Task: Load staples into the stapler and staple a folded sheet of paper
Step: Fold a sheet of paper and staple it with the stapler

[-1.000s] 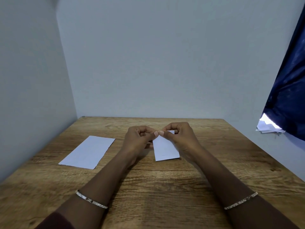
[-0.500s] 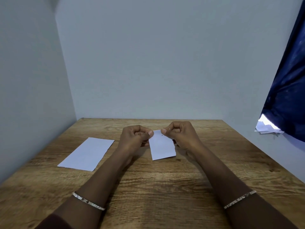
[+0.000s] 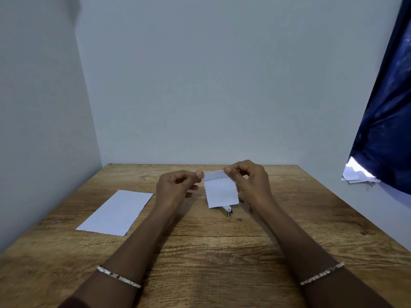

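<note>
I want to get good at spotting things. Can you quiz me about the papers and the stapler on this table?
1. Fill the gap: the flat sheet lies on the table's ___ side.
2. True or false: the right hand pinches the small paper by its top.
3. Where is the stapler? A) on the flat sheet B) on the table, partly hidden behind the small paper's lower edge C) in a hand

Key: 1 left; 2 true; 3 B.
</note>
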